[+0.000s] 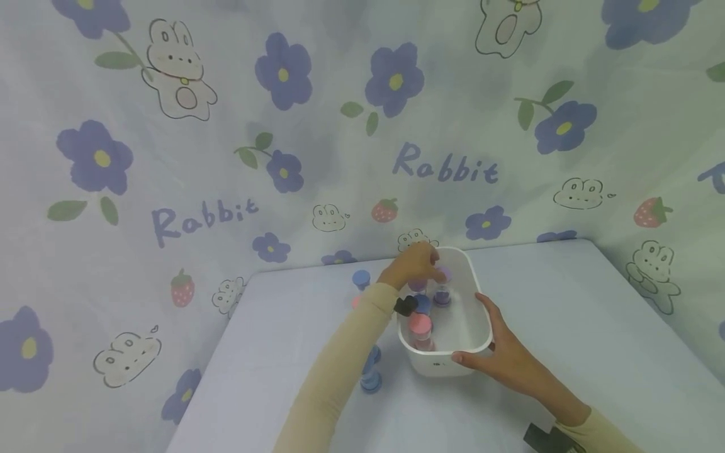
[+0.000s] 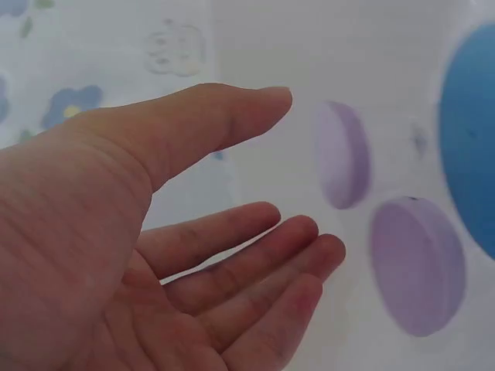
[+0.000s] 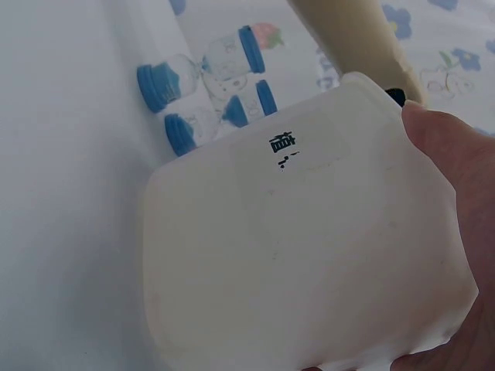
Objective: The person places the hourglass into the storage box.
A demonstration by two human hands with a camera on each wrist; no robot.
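A white plastic bin (image 1: 416,362) stands on the table with several sand timers in it. My right hand (image 1: 506,352) grips the bin at its near right corner, thumb on the rim; the right wrist view shows the bin's outer wall (image 3: 294,247). Over the bin's far left part is my left hand (image 1: 416,261), beside a purple-capped sand timer (image 1: 442,296). In the left wrist view, thumb and fingers are apart with nothing between them, and purple caps (image 2: 344,154) lie just beyond the fingertips. Nearer in the bin are a pink-capped timer (image 1: 421,327) and a blue cap (image 1: 422,304).
Left of the bin, blue sand timers (image 1: 370,380) stand on the white table (image 1: 283,352), partly behind the left sleeve. Farther back are another blue cap (image 1: 361,278) and a pink one (image 1: 356,302). A rabbit-and-flower patterned curtain (image 1: 340,157) hangs behind the table.
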